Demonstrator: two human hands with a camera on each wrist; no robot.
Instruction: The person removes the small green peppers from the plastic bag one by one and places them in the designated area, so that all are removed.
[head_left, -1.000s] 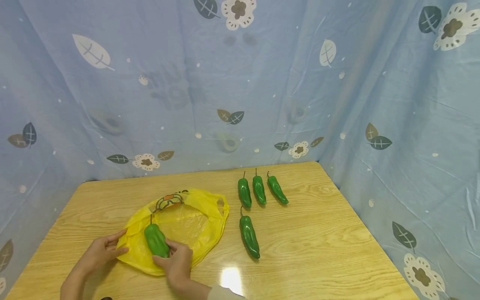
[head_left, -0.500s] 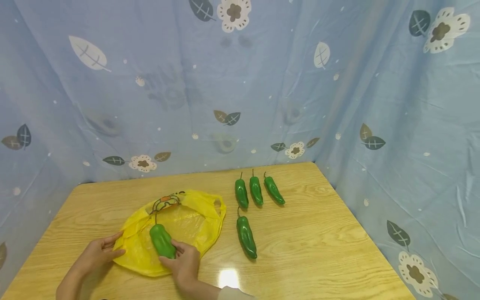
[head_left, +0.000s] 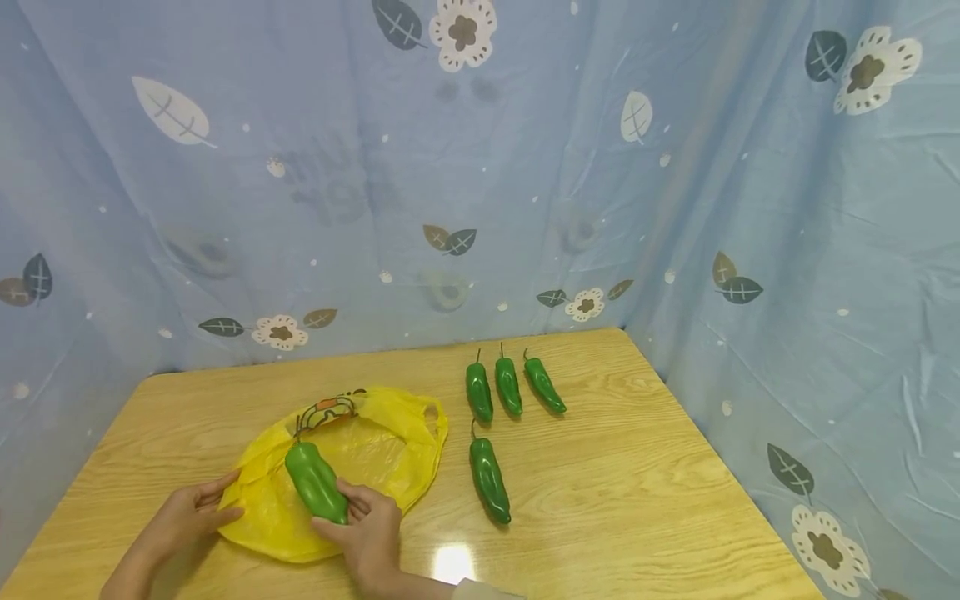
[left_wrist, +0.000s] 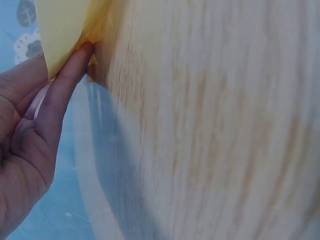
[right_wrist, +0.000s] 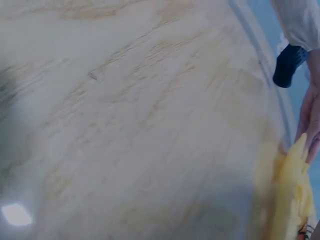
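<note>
A yellow plastic bag (head_left: 382, 467) lies flattened on the wooden table, its mouth spread toward the person and a cartoon print at its far side. My left hand (head_left: 180, 518) pinches the bag's left edge between thumb and fingers; the left wrist view also has this left hand (left_wrist: 35, 115) with yellow film between the fingers. Over the bag, my right hand (head_left: 367, 533) grips the lower end of a large green pepper (head_left: 313, 482), its stem pointing away. In the right wrist view, neither the pepper nor the right hand's grip shows clearly.
Three slim green peppers (head_left: 507, 387) lie side by side at the back of the table (head_left: 622, 483). Another green pepper (head_left: 490, 481) lies nearer, right of the bag. A blue patterned curtain (head_left: 525, 167) hangs behind and along the sides.
The head view has shifted slightly. Over the bag, the pepper in my right hand moved a little right, then tilted back left. My left hand keeps hold of the bag's edge.
</note>
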